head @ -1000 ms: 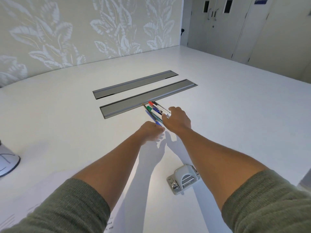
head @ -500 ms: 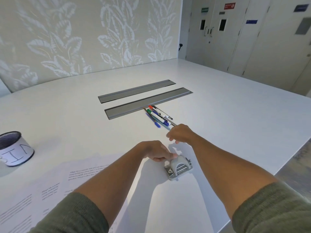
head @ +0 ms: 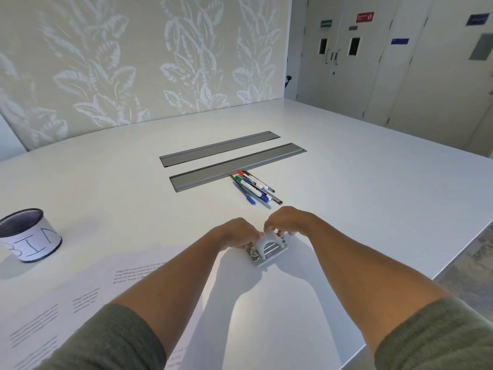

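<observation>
A small grey metal hole punch (head: 269,251) sits on the white table (head: 373,198) in front of me. My left hand (head: 238,233) grips its left side with curled fingers. My right hand (head: 286,221) comes from the right, its fingers curled over the punch's far top edge. Both forearms in green sleeves reach forward. A bundle of pens and markers (head: 253,186) lies just beyond the hands, apart from them.
Printed paper sheets (head: 80,303) lie at the near left, partly under my left arm. A mesh cup labelled BIN (head: 28,237) stands at the far left. Two grey cable trays (head: 234,166) are set into the table's middle. The table's edge runs along the right.
Both hands pulled back from the pens toward me. The left hand reached the hole punch first, and now the right hand has joined it on the punch.
</observation>
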Tool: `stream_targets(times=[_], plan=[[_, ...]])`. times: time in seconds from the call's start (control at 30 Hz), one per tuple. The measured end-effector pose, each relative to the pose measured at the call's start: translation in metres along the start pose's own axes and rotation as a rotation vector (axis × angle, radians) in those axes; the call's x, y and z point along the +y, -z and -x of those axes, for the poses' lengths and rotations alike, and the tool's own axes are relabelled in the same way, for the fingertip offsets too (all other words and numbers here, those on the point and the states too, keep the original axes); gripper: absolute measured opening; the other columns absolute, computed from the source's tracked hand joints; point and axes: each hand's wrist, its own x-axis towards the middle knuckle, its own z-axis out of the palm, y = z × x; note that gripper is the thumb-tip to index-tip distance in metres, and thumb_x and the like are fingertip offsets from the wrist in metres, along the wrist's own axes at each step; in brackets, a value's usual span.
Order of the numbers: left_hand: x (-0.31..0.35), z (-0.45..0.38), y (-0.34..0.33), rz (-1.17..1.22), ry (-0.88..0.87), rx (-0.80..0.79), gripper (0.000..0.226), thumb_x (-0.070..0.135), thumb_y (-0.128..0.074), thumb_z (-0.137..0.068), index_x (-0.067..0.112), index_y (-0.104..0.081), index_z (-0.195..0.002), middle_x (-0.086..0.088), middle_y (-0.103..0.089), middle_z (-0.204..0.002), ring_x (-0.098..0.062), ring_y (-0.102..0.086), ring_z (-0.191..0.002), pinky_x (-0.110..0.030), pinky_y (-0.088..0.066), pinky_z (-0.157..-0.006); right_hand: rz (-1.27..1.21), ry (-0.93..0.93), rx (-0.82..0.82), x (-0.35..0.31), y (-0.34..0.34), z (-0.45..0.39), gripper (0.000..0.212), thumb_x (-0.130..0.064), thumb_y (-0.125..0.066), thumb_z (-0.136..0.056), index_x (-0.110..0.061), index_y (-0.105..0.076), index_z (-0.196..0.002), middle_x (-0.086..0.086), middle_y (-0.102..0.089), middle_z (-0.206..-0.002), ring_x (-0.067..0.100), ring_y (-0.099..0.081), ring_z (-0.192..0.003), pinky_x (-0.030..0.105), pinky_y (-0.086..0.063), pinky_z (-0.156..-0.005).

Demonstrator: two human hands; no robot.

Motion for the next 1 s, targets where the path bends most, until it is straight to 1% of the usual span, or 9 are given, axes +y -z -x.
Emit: stream_targets(times=[0.1,0.17,0.23,0.33,0.4,0.5,0.73,0.87,1.0], plan=[[-0.004,0.003,0.019,-0.064,-0.002,0.041,0.034,0.023,-0.059,-0.094,-0.007,-0.069,-0.104,-0.012,-0.060,-0.089,-0.022,-0.052,-0.079,-0.029,-0.044,-0.073,-0.016,0.070,-0.010,-0.015,0.000,0.001,0.029,-0.020,-0.061,-0.085,-0.007,-0.072,-0.109,0.012,-0.067,-0.120,0.020,-0.061,-0.092,0.031,-0.046,-0.077],[-0.008,0.004,0.033,-0.089,0.000,0.081,0.033,0.023,-0.057,-0.095,-0.007,-0.069,-0.104,-0.014,-0.060,-0.093,-0.023,-0.052,-0.083,-0.031,-0.044,-0.076,-0.004,0.126,-0.016,-0.027,-0.002,-0.001,0.028,-0.017,-0.061,-0.085,-0.008,-0.073,-0.108,0.014,-0.067,-0.119,0.021,-0.057,-0.090,0.031,-0.044,-0.075],[-0.013,0.006,0.047,-0.123,-0.002,0.113,0.028,0.024,-0.055,-0.096,-0.001,-0.067,-0.095,-0.013,-0.059,-0.092,-0.023,-0.051,-0.083,-0.033,-0.043,-0.076,-0.025,0.169,-0.005,-0.039,-0.004,-0.002,0.027,-0.017,-0.061,-0.085,-0.007,-0.073,-0.106,0.015,-0.067,-0.108,0.020,-0.050,-0.086,0.032,-0.039,-0.072],[-0.021,0.010,0.068,-0.144,-0.007,0.159,0.024,0.025,-0.053,-0.097,0.006,-0.066,-0.094,-0.007,-0.055,-0.083,-0.020,-0.046,-0.075,-0.029,-0.037,-0.069,-0.036,0.230,0.003,-0.057,-0.009,-0.010,0.023,-0.018,-0.062,-0.085,-0.007,-0.073,-0.103,0.002,-0.062,-0.094,0.016,-0.049,-0.082,0.029,-0.039,-0.071],[-0.026,0.012,0.082,-0.155,0.000,0.185,0.029,0.026,-0.051,-0.098,0.002,-0.068,-0.102,-0.005,-0.054,-0.082,-0.019,-0.045,-0.075,-0.029,-0.036,-0.065,-0.103,0.246,0.009,-0.069,-0.012,-0.017,0.018,-0.018,-0.066,-0.084,-0.015,-0.075,-0.100,-0.002,-0.066,-0.093,0.012,-0.054,-0.082,0.023,-0.042,-0.066],[-0.036,0.015,0.101,-0.146,0.010,0.220,0.030,0.025,-0.049,-0.099,0.002,-0.067,-0.107,-0.007,-0.056,-0.092,-0.021,-0.047,-0.084,-0.030,-0.037,-0.072,-0.115,0.297,0.012,-0.087,-0.018,-0.029,0.018,-0.021,-0.070,-0.083,-0.019,-0.076,-0.100,0.000,-0.070,-0.102,0.011,-0.057,-0.088,0.020,-0.043,-0.065],[-0.067,0.021,0.140,-0.033,0.069,0.346,0.009,0.011,-0.056,-0.088,0.007,-0.064,-0.086,-0.004,-0.056,-0.087,-0.022,-0.048,-0.084,-0.027,-0.036,-0.064,-0.212,0.414,0.008,-0.130,-0.041,-0.056,0.027,-0.011,-0.076,-0.078,-0.017,-0.077,-0.104,-0.005,-0.070,-0.091,0.003,-0.058,-0.074,0.014,-0.041,-0.058],[-0.089,0.023,0.158,0.021,0.093,0.405,0.013,0.013,-0.054,-0.091,0.009,-0.061,-0.081,-0.003,-0.057,-0.080,-0.021,-0.049,-0.081,-0.025,-0.037,-0.061,-0.242,0.481,-0.013,-0.152,-0.058,-0.073,0.033,-0.009,-0.079,-0.076,-0.016,-0.076,-0.108,-0.003,-0.072,-0.098,0.000,-0.060,-0.074,0.009,-0.045,-0.055],[-0.112,0.021,0.174,0.035,0.135,0.415,0.013,0.015,-0.053,-0.091,0.007,-0.061,-0.083,-0.007,-0.059,-0.088,-0.022,-0.050,-0.084,-0.027,-0.038,-0.065,-0.222,0.514,-0.030,-0.172,-0.074,-0.090,0.033,-0.007,-0.077,-0.076,-0.014,-0.076,-0.108,-0.002,-0.071,-0.098,-0.002,-0.060,-0.073,0.001,-0.039,-0.049]])
